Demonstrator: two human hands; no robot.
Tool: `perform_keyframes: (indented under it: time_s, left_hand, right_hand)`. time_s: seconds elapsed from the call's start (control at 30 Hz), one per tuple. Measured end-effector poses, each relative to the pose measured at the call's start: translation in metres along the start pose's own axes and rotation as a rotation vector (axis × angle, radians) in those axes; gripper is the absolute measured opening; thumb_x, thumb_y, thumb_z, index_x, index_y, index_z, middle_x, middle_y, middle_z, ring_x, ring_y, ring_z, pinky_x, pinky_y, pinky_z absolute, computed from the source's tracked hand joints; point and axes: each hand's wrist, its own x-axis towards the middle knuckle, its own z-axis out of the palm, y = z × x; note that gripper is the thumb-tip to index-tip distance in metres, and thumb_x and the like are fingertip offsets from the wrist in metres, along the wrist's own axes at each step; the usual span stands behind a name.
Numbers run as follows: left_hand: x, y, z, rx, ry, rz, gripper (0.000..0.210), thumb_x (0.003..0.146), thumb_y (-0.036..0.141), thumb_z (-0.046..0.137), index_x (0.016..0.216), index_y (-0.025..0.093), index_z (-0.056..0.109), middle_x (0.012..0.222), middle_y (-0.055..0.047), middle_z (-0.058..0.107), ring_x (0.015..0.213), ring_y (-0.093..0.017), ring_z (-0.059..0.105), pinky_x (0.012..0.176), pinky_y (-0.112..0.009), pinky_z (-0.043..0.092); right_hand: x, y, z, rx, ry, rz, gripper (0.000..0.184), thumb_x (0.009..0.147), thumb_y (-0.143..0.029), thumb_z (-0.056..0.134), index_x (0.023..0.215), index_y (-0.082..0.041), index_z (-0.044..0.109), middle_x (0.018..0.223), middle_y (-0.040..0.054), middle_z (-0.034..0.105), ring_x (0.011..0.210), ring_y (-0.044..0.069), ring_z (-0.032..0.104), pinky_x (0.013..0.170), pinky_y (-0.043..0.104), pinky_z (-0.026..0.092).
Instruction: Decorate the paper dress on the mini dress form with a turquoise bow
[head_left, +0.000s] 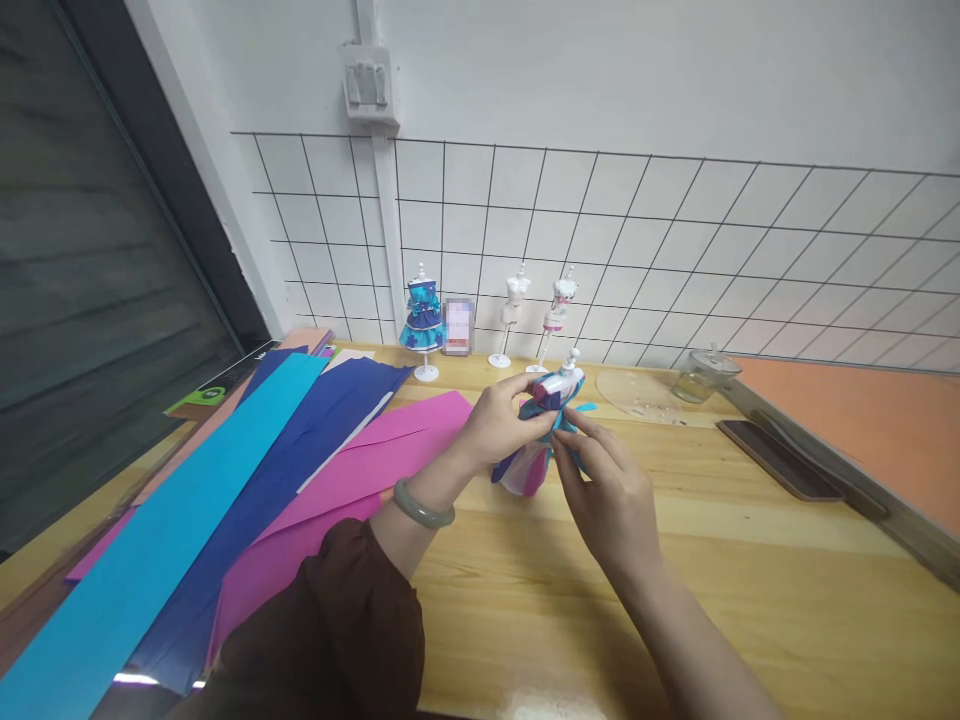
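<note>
In front of me my left hand (517,415) grips a small dress form (561,388) around its waist. The form is tilted, its white neck knob pointing up. It wears a doll dress (525,468) in pink, white and blue, with the skirt hanging below my fingers. My right hand (604,480) pinches a thin light-blue strip (581,410) at the back of the waist. Thumb and fingertips are pressed together there, and part of the strip sticks out to the right. My fingers hide much of the dress's middle.
Blue (172,530) and pink (330,500) sheets lie in a pile at left. Along the wall stand a dressed form (422,320), two barer forms (515,300) (559,305) and a small framed card (458,328). At right are a lidded glass jar (705,375) and a dark phone-like slab (776,460).
</note>
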Motion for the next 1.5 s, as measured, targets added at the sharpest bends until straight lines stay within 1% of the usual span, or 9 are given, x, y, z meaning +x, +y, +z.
perform_keyframes:
  time_s: [0.17, 0.47, 0.6, 0.9, 1.07, 1.17, 1.23, 1.33, 1.5]
  left_hand:
    - [-0.001, 0.0, 0.004, 0.006, 0.037, 0.001, 0.033, 0.073, 0.022, 0.063, 0.106, 0.018, 0.059, 0.099, -0.004, 0.066, 0.093, -0.018, 0.06, 0.083, -0.027, 0.046]
    - [-0.001, 0.003, 0.008, 0.059, 0.065, 0.007, 0.028, 0.073, 0.017, 0.059, 0.101, 0.017, 0.06, 0.087, -0.001, 0.065, 0.08, -0.015, 0.06, 0.073, -0.024, 0.045]
    - [-0.001, 0.005, 0.007, 0.093, 0.067, 0.044, 0.024, 0.073, 0.019, 0.059, 0.097, 0.017, 0.061, 0.088, -0.002, 0.065, 0.082, -0.015, 0.059, 0.074, -0.024, 0.045]
    - [-0.001, 0.008, -0.002, 0.018, -0.027, 0.04, 0.031, 0.073, 0.02, 0.063, 0.104, 0.016, 0.061, 0.099, -0.004, 0.065, 0.089, -0.016, 0.06, 0.079, -0.025, 0.046]
    - [-0.002, 0.005, 0.0, 0.051, -0.02, 0.04, 0.037, 0.073, 0.022, 0.064, 0.109, 0.017, 0.059, 0.104, -0.005, 0.065, 0.097, -0.018, 0.06, 0.085, -0.029, 0.046]
    - [-0.002, 0.003, 0.002, 0.035, -0.008, 0.027, 0.043, 0.073, 0.023, 0.065, 0.114, 0.017, 0.057, 0.11, -0.006, 0.065, 0.101, -0.019, 0.059, 0.089, -0.031, 0.046]
    - [-0.002, 0.002, 0.002, 0.012, -0.015, 0.02, 0.044, 0.073, 0.023, 0.065, 0.116, 0.017, 0.057, 0.11, -0.006, 0.065, 0.102, -0.02, 0.059, 0.09, -0.031, 0.045]
    - [-0.001, 0.003, 0.0, -0.036, -0.038, 0.019, 0.04, 0.074, 0.021, 0.064, 0.113, 0.016, 0.058, 0.108, -0.006, 0.065, 0.1, -0.019, 0.06, 0.089, -0.031, 0.046]
    - [-0.001, 0.006, -0.002, -0.059, -0.075, 0.016, 0.038, 0.075, 0.02, 0.063, 0.112, 0.015, 0.059, 0.108, -0.006, 0.065, 0.1, -0.019, 0.06, 0.088, -0.03, 0.046]
  right_hand:
    - [0.0, -0.004, -0.004, 0.023, 0.036, 0.056, 0.016, 0.086, -0.016, 0.053, 0.098, -0.023, 0.062, 0.109, 0.0119, 0.061, 0.099, 0.024, 0.061, 0.079, 0.042, 0.054]
    - [-0.002, -0.003, -0.002, 0.108, 0.012, 0.032, 0.02, 0.086, -0.011, 0.052, 0.101, -0.021, 0.06, 0.112, 0.0122, 0.065, 0.104, 0.023, 0.06, 0.086, 0.042, 0.051]
    - [-0.002, -0.003, -0.005, -0.006, 0.039, 0.006, 0.018, 0.083, -0.012, 0.057, 0.096, -0.023, 0.061, 0.105, 0.0096, 0.068, 0.092, 0.024, 0.061, 0.078, 0.043, 0.05]
    - [-0.007, -0.006, -0.009, 0.078, 0.105, 0.1, 0.014, 0.083, -0.014, 0.057, 0.093, -0.022, 0.064, 0.092, 0.008, 0.067, 0.086, 0.02, 0.064, 0.075, 0.035, 0.054]
    - [0.003, -0.012, -0.018, 0.212, 0.21, 0.379, 0.005, 0.079, -0.023, 0.066, 0.084, -0.022, 0.068, 0.083, 0.004, 0.07, 0.077, 0.019, 0.067, 0.071, 0.033, 0.055]
    - [0.013, -0.007, -0.023, 0.341, 0.318, 0.618, 0.016, 0.073, -0.03, 0.072, 0.087, -0.021, 0.068, 0.081, 0.0038, 0.071, 0.074, 0.02, 0.068, 0.069, 0.035, 0.056]
    - [0.017, 0.0, -0.023, 0.518, 0.378, 0.686, 0.029, 0.07, -0.031, 0.075, 0.095, -0.021, 0.066, 0.083, 0.0043, 0.071, 0.078, 0.021, 0.068, 0.073, 0.038, 0.056]
    - [0.016, 0.01, -0.018, 0.701, 0.31, 0.712, 0.043, 0.067, -0.032, 0.077, 0.106, -0.023, 0.063, 0.09, 0.0059, 0.071, 0.09, 0.023, 0.067, 0.078, 0.042, 0.055]
    - [0.01, 0.018, -0.007, 0.486, 0.106, 0.603, 0.028, 0.074, -0.036, 0.071, 0.098, -0.023, 0.069, 0.103, 0.0072, 0.07, 0.099, 0.026, 0.063, 0.085, 0.044, 0.051]
